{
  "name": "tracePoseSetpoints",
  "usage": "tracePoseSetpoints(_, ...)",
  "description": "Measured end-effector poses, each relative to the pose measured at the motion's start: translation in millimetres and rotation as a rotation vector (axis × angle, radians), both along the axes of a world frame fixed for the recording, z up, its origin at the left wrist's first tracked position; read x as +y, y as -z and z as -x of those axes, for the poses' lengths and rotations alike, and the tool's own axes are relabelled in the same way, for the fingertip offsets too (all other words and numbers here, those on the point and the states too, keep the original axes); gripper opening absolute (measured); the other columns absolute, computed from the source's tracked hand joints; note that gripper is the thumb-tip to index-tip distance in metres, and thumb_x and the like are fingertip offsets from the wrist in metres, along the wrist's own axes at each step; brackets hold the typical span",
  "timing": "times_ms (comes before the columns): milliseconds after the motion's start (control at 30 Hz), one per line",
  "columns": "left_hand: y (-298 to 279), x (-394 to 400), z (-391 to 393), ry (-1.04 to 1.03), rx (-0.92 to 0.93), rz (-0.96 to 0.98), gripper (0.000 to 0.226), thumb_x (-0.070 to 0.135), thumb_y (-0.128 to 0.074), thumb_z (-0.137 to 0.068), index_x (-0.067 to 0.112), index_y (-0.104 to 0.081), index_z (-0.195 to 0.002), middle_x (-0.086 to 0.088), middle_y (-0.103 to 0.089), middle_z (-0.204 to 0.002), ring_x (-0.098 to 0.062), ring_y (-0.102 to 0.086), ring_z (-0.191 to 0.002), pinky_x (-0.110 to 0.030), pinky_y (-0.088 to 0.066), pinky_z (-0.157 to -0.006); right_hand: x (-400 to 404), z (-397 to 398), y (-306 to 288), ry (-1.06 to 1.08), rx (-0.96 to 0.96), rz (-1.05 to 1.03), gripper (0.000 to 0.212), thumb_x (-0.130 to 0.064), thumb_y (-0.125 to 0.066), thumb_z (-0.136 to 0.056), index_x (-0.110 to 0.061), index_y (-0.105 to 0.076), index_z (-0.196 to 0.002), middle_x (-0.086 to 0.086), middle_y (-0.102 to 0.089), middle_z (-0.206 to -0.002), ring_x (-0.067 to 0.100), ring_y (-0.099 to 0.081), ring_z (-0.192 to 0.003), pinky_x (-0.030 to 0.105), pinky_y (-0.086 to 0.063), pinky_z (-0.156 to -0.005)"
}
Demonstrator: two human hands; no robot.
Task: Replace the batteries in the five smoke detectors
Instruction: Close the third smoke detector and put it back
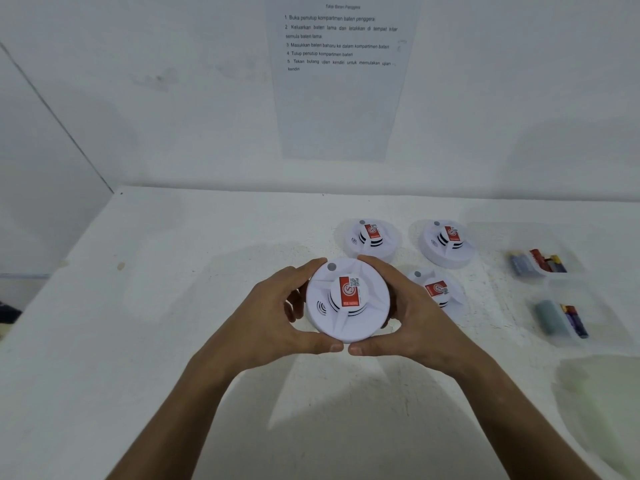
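Note:
A round white smoke detector (346,301) with a red label is lifted above the white table, face up. My left hand (277,313) grips its left rim and my right hand (412,317) grips its right rim, thumbs nearly meeting at the near edge. Three more detectors lie on the table: one at the back (372,237), one to its right (446,242), and one (438,289) partly hidden behind my right hand. Two clear trays at the right hold batteries: the far tray (540,263) and the near tray (561,318).
The white table (173,306) meets a white wall at the back. A printed instruction sheet (341,74) hangs on that wall. A wall stands at the left edge. A pale greenish stain marks the table at the near right (595,403).

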State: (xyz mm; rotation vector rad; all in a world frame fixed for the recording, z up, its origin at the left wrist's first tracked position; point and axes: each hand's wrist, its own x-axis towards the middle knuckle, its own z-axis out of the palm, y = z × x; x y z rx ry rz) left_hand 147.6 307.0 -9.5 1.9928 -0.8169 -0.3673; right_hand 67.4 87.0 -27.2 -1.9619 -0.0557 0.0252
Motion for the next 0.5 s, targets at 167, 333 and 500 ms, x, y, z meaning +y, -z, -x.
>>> tracePoseSetpoints(167,0.8,0.1,-4.7,0.003,-0.008,0.01,0.09,0.05,-0.085,-0.056,0.049,-0.042,-0.134,0.018,-0.06,-0.108,-0.014,-0.056,-0.086,-0.019,-0.052,-0.068,0.4,-3.6,-1.3,0.003,-0.009,0.012,0.101,-0.02,-0.094,-0.063,-0.033,-0.037,-0.146,-0.023,-0.057,-0.134,0.009,-0.056,-0.123,0.042,-0.056,-0.094)
tracePoseSetpoints(333,-0.4,0.3,-9.6,0.004,-0.03,0.02,0.088,0.053,-0.084,-0.054,0.053,-0.042,-0.131,0.021,-0.06,-0.106,-0.013,-0.056,-0.085,-0.019,-0.052,-0.067,0.4,-9.3,-3.5,0.011,-0.021,0.008,0.102,-0.019,-0.094,-0.062,-0.032,-0.037,-0.146,-0.023,-0.057,-0.134,0.006,-0.056,-0.123,0.034,-0.057,-0.095)
tracePoseSetpoints(500,-3.5,0.9,-20.9,0.004,-0.031,0.025,0.089,0.057,-0.082,-0.051,0.055,-0.042,-0.131,0.021,-0.06,-0.108,-0.013,-0.056,-0.081,-0.024,-0.054,-0.067,-1.4,-22.1,-6.3,0.009,-0.012,-0.003,0.103,-0.019,-0.095,-0.06,-0.034,-0.04,-0.145,-0.012,-0.058,-0.136,0.012,-0.057,-0.121,0.03,-0.059,-0.088)
